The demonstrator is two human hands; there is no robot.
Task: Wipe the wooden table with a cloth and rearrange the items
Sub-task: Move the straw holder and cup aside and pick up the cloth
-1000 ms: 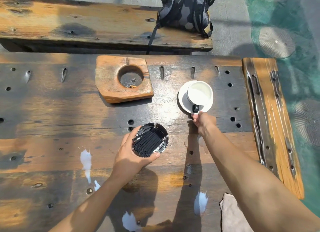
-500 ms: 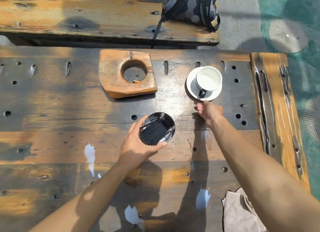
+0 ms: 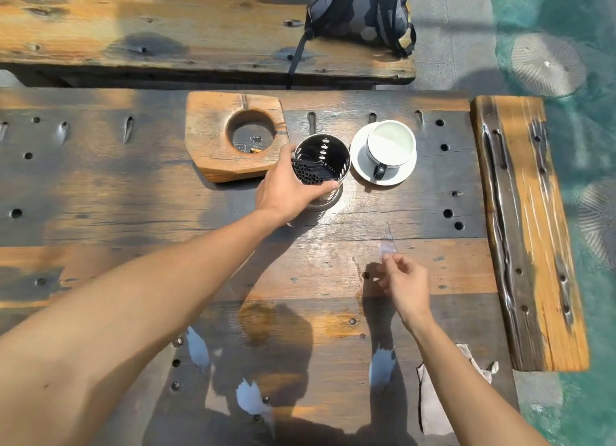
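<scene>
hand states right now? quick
Left hand: grips the perforated metal cylinder holder of black straws.
Right hand: fingers loosely curled, holding nothing visible.

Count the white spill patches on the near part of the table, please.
3. One white patch lies near left, one lies near the bottom edge, one lies beside the cloth. The arms may hide others.

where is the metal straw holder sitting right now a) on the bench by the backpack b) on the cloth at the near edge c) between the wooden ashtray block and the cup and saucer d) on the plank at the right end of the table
c: the straw holder, gripped by the left hand, stands on the table between the wooden ashtray block and the cup and saucer.
</scene>
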